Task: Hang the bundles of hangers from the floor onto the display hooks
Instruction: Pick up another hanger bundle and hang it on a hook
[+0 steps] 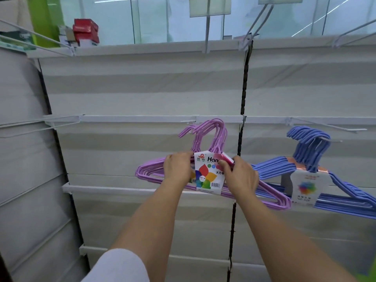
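Note:
A bundle of purple hangers point(148, 174) with a white paper label point(208, 178) is up against the white display wall, its hook ends at a short white display hook point(188, 120). My left hand point(178, 169) grips the bundle's left side beside the label. My right hand point(240, 176) pinches the label's folded pink corner on the right. Whether the hangers' hooks rest on the display hook is unclear. A bundle of blue hangers point(317, 163) hangs from another display hook point(325, 125) to the right.
White wire hooks stick out at upper left point(36, 37), middle left point(30, 127) and top right point(260, 23). Red and white boxes point(85, 32) sit on top of the wall. A dark vertical seam point(243, 98) divides the panels.

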A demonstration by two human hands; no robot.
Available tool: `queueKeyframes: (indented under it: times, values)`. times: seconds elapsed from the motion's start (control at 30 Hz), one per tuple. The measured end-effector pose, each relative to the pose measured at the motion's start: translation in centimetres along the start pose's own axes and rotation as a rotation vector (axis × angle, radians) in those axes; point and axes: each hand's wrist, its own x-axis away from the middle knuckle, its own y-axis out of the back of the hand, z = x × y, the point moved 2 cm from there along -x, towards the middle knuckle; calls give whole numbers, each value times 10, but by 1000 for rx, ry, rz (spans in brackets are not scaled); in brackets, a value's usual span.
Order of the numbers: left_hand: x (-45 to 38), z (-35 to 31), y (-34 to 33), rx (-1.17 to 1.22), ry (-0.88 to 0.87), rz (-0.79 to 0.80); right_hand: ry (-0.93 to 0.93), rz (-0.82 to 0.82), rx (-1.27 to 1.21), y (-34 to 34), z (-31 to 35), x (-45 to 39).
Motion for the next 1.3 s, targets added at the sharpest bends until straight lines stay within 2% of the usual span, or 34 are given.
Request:
queueKeyframes:
  times: [0.1,0.33,0.5,0.73,0.97,1.13,1.3]
  values:
    - [-6,0,-6,-10,-50,-24,-33,-50,-9,-3,-1,0]
    - [-19,8,-1,32,-16,-121,-1,-46,-30,2,15,-10]
    - [-15,26,-7,-2,-10,-84,25,8,-43,-15,24,-4]
    - [-18,27,-12,-17,-21,-106,92,-6,-39,-16,24,-4]
    - [-20,43,-18,-86,-3,-199,131,134,-117,-34,35,0]
    - [-13,68,-32,-40,88,-118,242,199,-6,-43,45,0]
    - [-9,63,-44,52,55,0,252,179,57,-45,33,-7]
